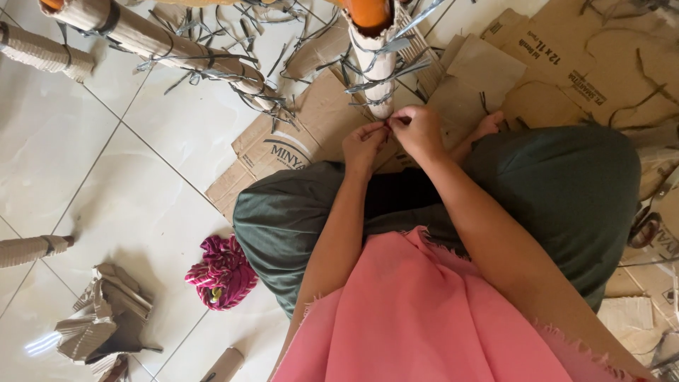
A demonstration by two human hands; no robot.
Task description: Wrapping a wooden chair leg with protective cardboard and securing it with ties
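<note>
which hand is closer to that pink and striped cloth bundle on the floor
Left. The left hand is up at the wrapped tube, on the bundle's side. The right hand touches it but sits farther from the bundle.

Two hands (364,145) (417,131), one striped cloth bundle (221,272)

The hands (390,136) meet at the near end of a wrapped pole (373,56), cardboard sheets (283,145) beneath, a cloth bundle (221,273) left of the knee.
</note>
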